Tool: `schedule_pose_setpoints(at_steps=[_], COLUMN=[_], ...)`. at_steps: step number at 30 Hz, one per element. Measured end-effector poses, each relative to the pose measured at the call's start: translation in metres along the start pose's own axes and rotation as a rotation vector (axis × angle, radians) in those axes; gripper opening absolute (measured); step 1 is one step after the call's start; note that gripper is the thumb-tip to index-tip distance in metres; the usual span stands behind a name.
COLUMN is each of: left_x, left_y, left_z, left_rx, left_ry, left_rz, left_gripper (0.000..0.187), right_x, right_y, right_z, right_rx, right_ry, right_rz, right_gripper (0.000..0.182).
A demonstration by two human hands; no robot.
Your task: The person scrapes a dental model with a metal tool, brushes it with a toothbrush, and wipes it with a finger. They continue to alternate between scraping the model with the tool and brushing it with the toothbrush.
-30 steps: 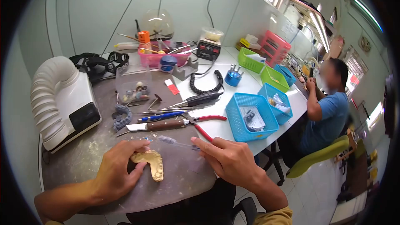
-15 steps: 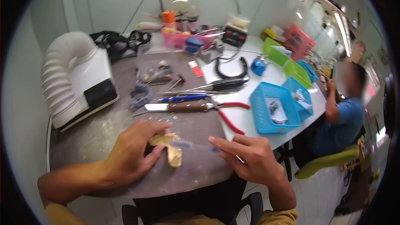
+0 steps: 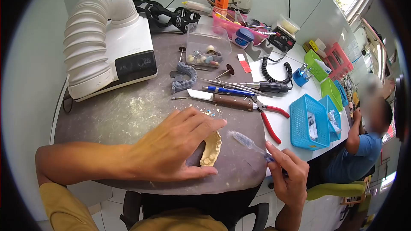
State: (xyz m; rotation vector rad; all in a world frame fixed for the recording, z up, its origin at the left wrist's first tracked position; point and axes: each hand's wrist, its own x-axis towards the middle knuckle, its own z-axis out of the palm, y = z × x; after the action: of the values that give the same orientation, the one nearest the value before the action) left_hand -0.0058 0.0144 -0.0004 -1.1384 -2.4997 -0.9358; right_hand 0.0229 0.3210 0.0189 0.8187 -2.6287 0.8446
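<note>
A cream plaster dental cast [image 3: 211, 149] lies low at the front of the grey-brown worktop, partly covered by my left hand [image 3: 173, 147]. That hand arches over it with fingers and thumb stretched apart on either side; whether they touch the cast is hard to see. To the right, my right hand [image 3: 289, 171] pinches a toothbrush [image 3: 248, 142] by its clear, blue-tinted handle. The pale bristle head points left toward the cast, apart from it. Beyond my left hand, blue and pale crumbs [image 3: 209, 112] are scattered on the worktop.
Behind lie a brown-handled knife [image 3: 231, 101], red-handled pliers [image 3: 272, 124], a blue pen [image 3: 229, 90] and a grey dental model [image 3: 185, 78]. A white hose unit [image 3: 128, 62] stands left, blue baskets [image 3: 309, 124] right. A person in blue [image 3: 357, 154] sits far right.
The toothbrush has drawn away from the cast to the right with my right hand. My left hand's fingers have spread, and the cast now sits lower against the worktop. The view has shifted.
</note>
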Motion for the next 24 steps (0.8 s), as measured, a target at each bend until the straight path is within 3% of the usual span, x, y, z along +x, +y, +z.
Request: schedule_pose_setpoints(at_steps=[7,11,16,18,19,21,24], left_x=[-0.003,-0.003,-0.002,-0.002,-0.001,-0.001,-0.003], left_y=[-0.001,-0.002,-0.002,-0.002,-0.002,-0.002,-0.003], left_z=[0.003,0.003,0.003,0.003,0.003,0.003,0.005], left_rx=[-0.046,-0.072,-0.065,-0.064,-0.057,-0.06,-0.069], left_ry=[0.022,0.033,0.018,0.012,0.005,0.005,0.028], left_rz=[-0.009,-0.019,-0.012,-0.015,-0.021,-0.012,-0.012], left_gripper=[0.089,0.088,0.088,0.088,0.089,0.088,0.083], right_x=[0.006,-0.003,-0.007,0.001,0.002,0.005,0.001], right_y=[-0.015,-0.01,-0.014,-0.018,-0.016,-0.013,-0.001], right_z=[0.014,-0.008,-0.006,0.003,0.003,0.002,-0.01], right_rx=[-0.084,-0.185,-0.202,-0.154,-0.154,-0.172,-0.26], right_ry=[-0.111,-0.199,-0.05,0.003,0.006,-0.184,-0.083], right_rz=[-0.133,-0.047,0.005,-0.093,-0.09,-0.124,-0.089], right_gripper=[0.057,0.057,0.056,0.053,0.053,0.052,0.051])
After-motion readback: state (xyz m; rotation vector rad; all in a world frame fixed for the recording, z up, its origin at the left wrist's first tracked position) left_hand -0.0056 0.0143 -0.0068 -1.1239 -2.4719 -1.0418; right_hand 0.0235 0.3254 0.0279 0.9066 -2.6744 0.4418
